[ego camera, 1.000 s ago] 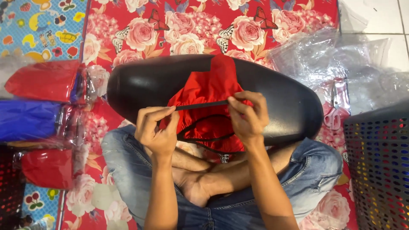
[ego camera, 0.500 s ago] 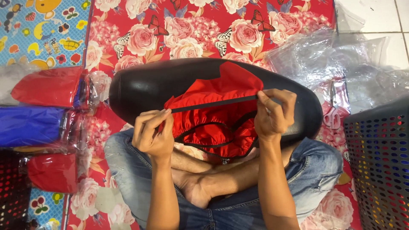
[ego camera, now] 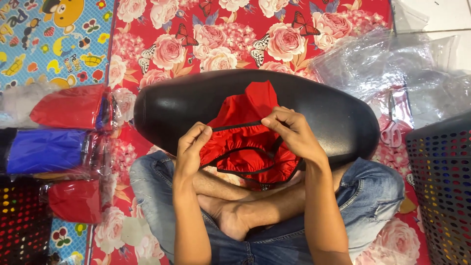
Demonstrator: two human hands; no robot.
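both hands pinch the black elastic hem of a red fabric cover [ego camera: 248, 142], left hand [ego camera: 190, 147] at its left edge, right hand [ego camera: 290, 131] at its right, fingers closed; the cover lies over the near side of a black motorcycle seat [ego camera: 324, 110] on a floral mat [ego camera: 206, 34], packaged covers [ego camera: 59, 130] stacked left.

Cover [ego camera: 245, 142] lies on the seat [ego camera: 333, 118] (packets [ego camera: 64, 132] left, basket [ego camera: 441, 186] right).

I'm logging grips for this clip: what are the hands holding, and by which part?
Both the left hand and the right hand pinch the red fabric cover by its black elastic edge, stretched between them.
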